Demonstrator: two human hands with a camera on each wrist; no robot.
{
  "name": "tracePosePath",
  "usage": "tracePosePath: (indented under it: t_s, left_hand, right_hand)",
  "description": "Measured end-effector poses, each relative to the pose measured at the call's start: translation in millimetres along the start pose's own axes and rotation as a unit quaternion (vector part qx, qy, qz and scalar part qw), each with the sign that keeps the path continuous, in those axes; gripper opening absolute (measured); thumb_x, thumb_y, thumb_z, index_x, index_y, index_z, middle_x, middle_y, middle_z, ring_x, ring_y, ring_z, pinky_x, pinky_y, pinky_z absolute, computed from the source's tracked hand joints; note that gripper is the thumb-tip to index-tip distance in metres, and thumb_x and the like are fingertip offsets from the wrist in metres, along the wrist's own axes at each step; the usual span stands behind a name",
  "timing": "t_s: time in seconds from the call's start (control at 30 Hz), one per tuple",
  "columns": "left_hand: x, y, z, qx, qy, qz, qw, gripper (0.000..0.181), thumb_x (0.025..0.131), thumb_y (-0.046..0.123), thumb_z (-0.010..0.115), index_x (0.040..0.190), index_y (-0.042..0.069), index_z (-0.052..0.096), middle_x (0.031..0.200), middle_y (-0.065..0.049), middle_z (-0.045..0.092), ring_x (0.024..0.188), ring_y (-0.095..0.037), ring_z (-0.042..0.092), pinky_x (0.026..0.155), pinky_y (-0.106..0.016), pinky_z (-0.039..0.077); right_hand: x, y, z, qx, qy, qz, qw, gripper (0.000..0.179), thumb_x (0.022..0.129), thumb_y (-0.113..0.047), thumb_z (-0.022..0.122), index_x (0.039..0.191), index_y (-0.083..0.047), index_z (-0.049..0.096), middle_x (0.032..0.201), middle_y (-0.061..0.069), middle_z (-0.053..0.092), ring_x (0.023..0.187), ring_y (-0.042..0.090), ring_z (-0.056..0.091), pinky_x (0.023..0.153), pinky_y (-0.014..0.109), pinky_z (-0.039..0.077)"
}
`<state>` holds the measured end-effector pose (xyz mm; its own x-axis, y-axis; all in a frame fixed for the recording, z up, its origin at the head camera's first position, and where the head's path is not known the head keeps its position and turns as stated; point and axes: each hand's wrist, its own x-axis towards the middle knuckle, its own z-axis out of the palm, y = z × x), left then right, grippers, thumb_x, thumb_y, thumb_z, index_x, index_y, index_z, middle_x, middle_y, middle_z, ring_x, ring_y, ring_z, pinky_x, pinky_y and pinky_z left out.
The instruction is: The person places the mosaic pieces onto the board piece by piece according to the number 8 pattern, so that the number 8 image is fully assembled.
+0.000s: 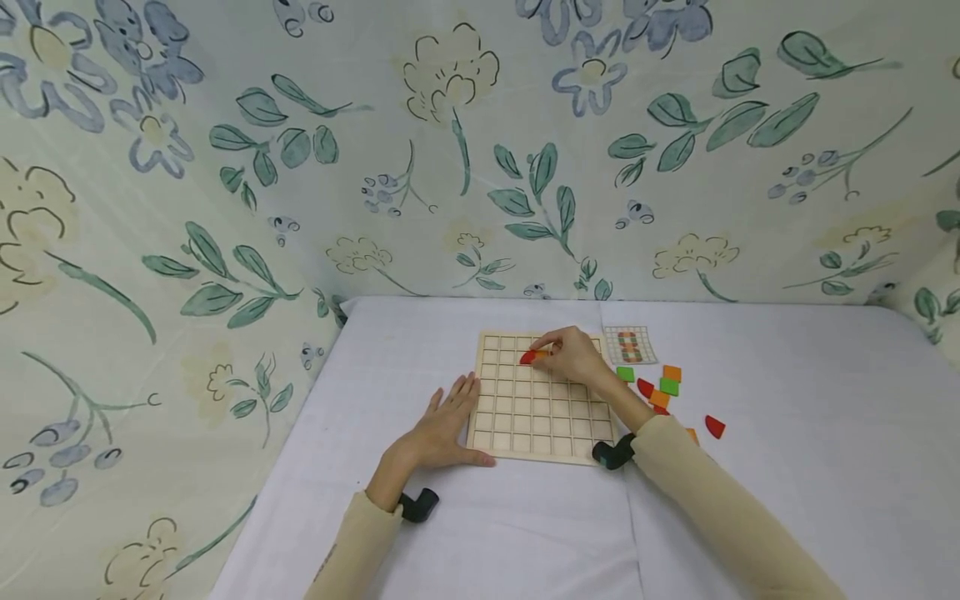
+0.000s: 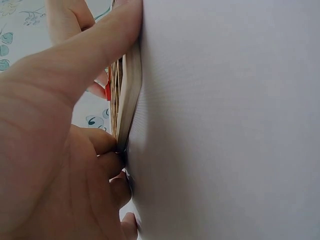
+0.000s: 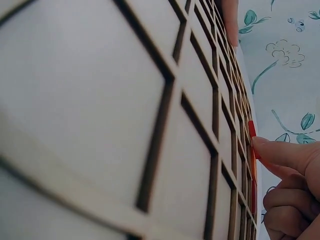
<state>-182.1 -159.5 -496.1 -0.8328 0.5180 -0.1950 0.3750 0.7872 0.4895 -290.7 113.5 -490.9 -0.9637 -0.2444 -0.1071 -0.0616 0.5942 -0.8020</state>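
Note:
A square wooden grid board [image 1: 519, 422] lies on the white-covered table. At its far part, my right hand [image 1: 576, 360] pinches a red quarter-round tile [image 1: 527, 358] between thumb and fingertip. The same red tile [image 3: 252, 128] shows at the fingertips in the right wrist view, close to the grid. An orange tile [image 1: 541, 354] sits beside it, partly hidden by the fingers. My left hand [image 1: 441, 432] rests at the board's left side with fingers spread. Its thumb touches the near left corner, and the other fingers lie along the left edge.
Right of the board is a small printed pattern card [image 1: 630, 345]. Loose tiles lie below it: green ones [image 1: 669, 387], orange ones [image 1: 672, 373] and red quarter-rounds, one red tile [image 1: 715, 427] farther right. A flowered cloth [image 1: 480, 167] hangs behind the table.

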Motion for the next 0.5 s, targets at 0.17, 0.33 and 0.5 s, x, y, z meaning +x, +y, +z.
tracePosePath:
  t_s: [0.17,0.33,0.5]
  left_hand:
    - [0.4,0.1,0.2,-0.001,-0.002,-0.003,1.0000,0.128,0.082,0.063,0.080,0.166,0.003,0.004,0.175,-0.012,-0.002,0.164,-0.031,-0.004,0.131,-0.063,0.002]
    - [1.2,0.5,0.5,-0.001,-0.002,-0.003,1.0000,0.128,0.082,0.063,0.079,0.166,0.002,0.004,0.175,-0.013,-0.002,0.164,-0.031,-0.004,0.130,-0.063,0.002]
    - [1.1,1.8,-0.7,0.000,-0.004,-0.005,1.0000,0.128,0.082,0.062,0.080,0.166,0.002,0.004,0.175,-0.013,-0.003,0.164,-0.031,-0.004,0.130,-0.063,0.002]
  right_hand:
    - [1.5,-0.1,3.5,-0.009,0.004,-0.014,0.9999,0.021,0.087,-0.016,0.084,0.107,-0.009,0.081,0.058,-0.003,0.039,0.057,0.015,0.034,0.057,0.028,0.031]
    - [2.8,0.2,5.4,-0.013,0.009,-0.015,0.9998,0.021,0.086,-0.016,0.084,0.106,-0.010,0.081,0.061,-0.003,0.042,0.057,0.015,0.036,0.057,0.028,0.032]
    - [2.8,-0.3,5.6,-0.010,0.016,-0.013,0.9997,0.021,0.086,-0.017,0.085,0.106,-0.010,0.082,0.069,0.000,0.051,0.055,0.014,0.034,0.055,0.027,0.031]
